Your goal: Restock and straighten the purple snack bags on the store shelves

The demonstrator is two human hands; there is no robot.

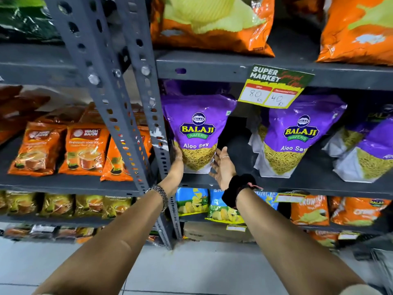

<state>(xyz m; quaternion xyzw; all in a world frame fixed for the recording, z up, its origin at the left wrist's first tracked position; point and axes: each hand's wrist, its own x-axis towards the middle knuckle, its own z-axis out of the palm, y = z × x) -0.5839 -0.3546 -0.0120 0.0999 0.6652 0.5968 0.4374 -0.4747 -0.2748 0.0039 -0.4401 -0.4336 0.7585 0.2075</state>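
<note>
On the left bay, orange tea packets (83,150) stand in a row, apart from the work; the slotted grey upright (148,116) divides them from the snack bay. Just right of that post, the left hand (177,155) lies flat against the lower left edge of the nearest purple Aloo Sev bag (197,133), fingers pressed to its side rather than curled round it. The bag stands upright near the front of the grey shelf (297,184), its base on the shelf board. The right hand (222,167) is spread wide, palm facing the bag's lower right corner, fingertips at or just off the film; contact there is hard to judge. So neither hand grips: the two cup the bag from either side. This looks like squaring the pouch in place, and it would go best with both palms low on the filled part, easing the base back evenly so the label faces out and the top does not flop forward. Between this bag and the second purple Aloo Sev bag (295,137) there is a dark gap, which a restocked bag could fill. That second bag leans a little, and more purple bags (372,145) at the far right sit tilted, likely wanting the same treatment. A price card (276,88) hangs from the shelf above.
</note>
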